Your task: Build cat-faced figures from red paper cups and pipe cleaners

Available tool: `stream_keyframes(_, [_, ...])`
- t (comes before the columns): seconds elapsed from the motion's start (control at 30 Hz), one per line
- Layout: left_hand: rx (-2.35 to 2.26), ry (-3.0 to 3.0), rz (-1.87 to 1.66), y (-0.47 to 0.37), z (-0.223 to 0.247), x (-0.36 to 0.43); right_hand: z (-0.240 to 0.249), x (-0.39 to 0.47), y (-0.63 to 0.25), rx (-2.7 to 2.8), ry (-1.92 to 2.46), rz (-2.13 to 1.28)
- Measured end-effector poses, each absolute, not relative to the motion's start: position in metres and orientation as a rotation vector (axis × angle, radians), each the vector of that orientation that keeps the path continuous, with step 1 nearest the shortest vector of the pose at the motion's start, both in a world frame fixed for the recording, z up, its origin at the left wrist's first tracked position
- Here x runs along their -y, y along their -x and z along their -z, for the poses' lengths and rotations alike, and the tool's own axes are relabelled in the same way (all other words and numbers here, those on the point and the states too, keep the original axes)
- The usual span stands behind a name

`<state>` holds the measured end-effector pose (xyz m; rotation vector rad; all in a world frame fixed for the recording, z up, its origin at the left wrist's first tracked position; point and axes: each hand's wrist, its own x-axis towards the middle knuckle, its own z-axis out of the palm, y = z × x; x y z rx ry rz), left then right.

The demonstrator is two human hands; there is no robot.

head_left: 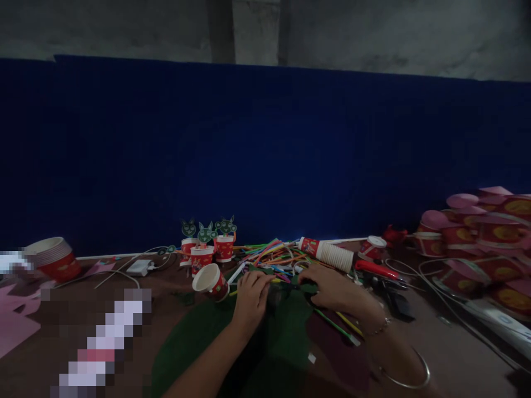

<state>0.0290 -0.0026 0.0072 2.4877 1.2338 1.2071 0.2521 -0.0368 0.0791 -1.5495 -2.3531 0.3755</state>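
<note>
Nearest us, a dark green sheet [186,342] spreads over the brown table [415,331]. Above it, our left hand [251,293] has its fingers bent and close together; dimness and blur mean we cannot tell whether they pinch anything. Our right hand [332,287] curls its fingers around what look like black scissors [295,287], pointing toward the left hand over the sheet. Just left of our left hand, a red-and-white paper cup [219,286] leans. Beyond lie colourful straws [276,254], a toppled paper-cup stack [327,254] and a blue partition [265,149].
</note>
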Motion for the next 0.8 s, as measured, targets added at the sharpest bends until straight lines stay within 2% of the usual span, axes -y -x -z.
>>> stream_keyframes(0.8, [-1.147, -2.545, -1.209, -0.0309, -0.0059, 0.0056, -0.0742, 0.0327, -0.2432, 2.392, 1.675, -0.337])
